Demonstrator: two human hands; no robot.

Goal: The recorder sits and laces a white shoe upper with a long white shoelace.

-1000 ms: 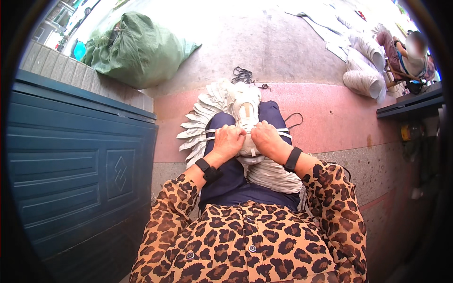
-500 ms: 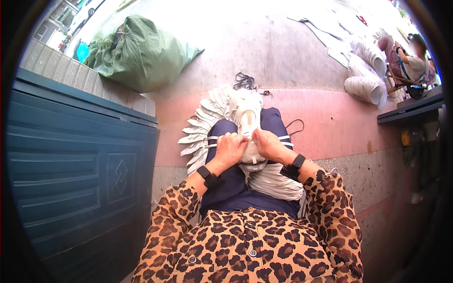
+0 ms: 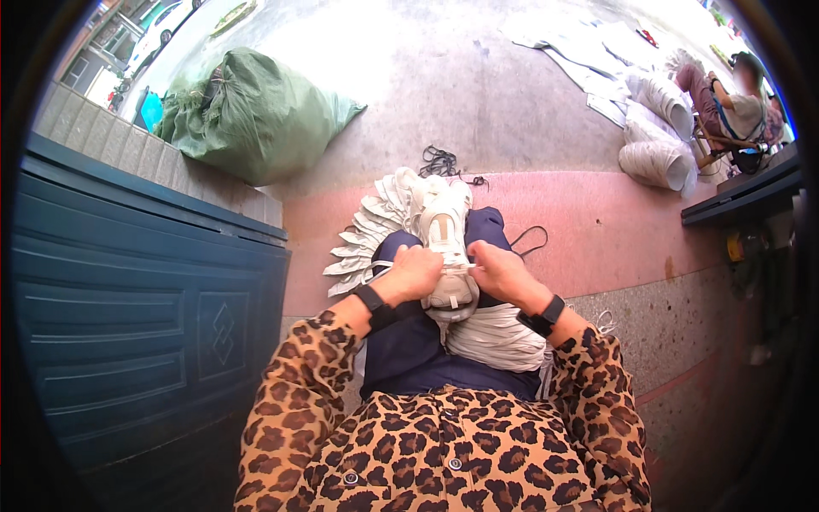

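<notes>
A beige and white sneaker rests between my knees, pointing away from me or toward me, I cannot tell which. My left hand is closed at the sneaker's left side, with the fingers pinching a white shoelace that crosses the opening. On the other side my right hand pinches the same lace, its thumb and forefinger pressed together. Under my right forearm a thick bundle of white laces lies over my lap. Past my left knee, several white shoe pieces fan out in overlapping layers.
A dark blue panelled door stands close on my left. Beyond it sits a big green sack. Black laces lie on the ground ahead. At the far right a seated person is beside stacked pale bundles.
My hands have drawn slightly apart, stretching the lace between them across the sneaker. Loose lace that lay over my right knee no longer shows there. The view has tilted a little upward.
</notes>
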